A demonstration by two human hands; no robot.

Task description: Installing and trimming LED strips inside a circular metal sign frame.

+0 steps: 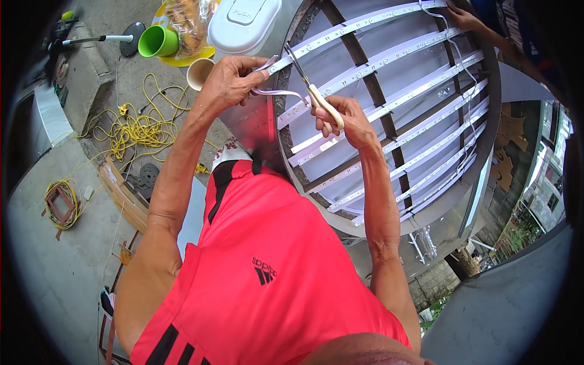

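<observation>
My left hand (234, 82) pinches a white flat wire (281, 93) beside the upper left end of an LED strip (347, 29). The wire loops from my fingers toward my right hand (345, 121). That hand is closed round the cream handles of a pair of scissors (325, 104), whose dark blades point up and left across the strip's end. Several white LED strips lie in parallel rows over dark crossbars in a large round frame (494, 103). My left fingertips partly hide the strip's end.
At the upper right, another person's hand (463, 19) rests at the frame's rim. A white lidded container (244, 24), a green cup (158, 41) and a paper cup (199, 73) stand to the upper left. Yellow cord (140, 135) lies tangled on the concrete floor, near wooden boards (125, 194).
</observation>
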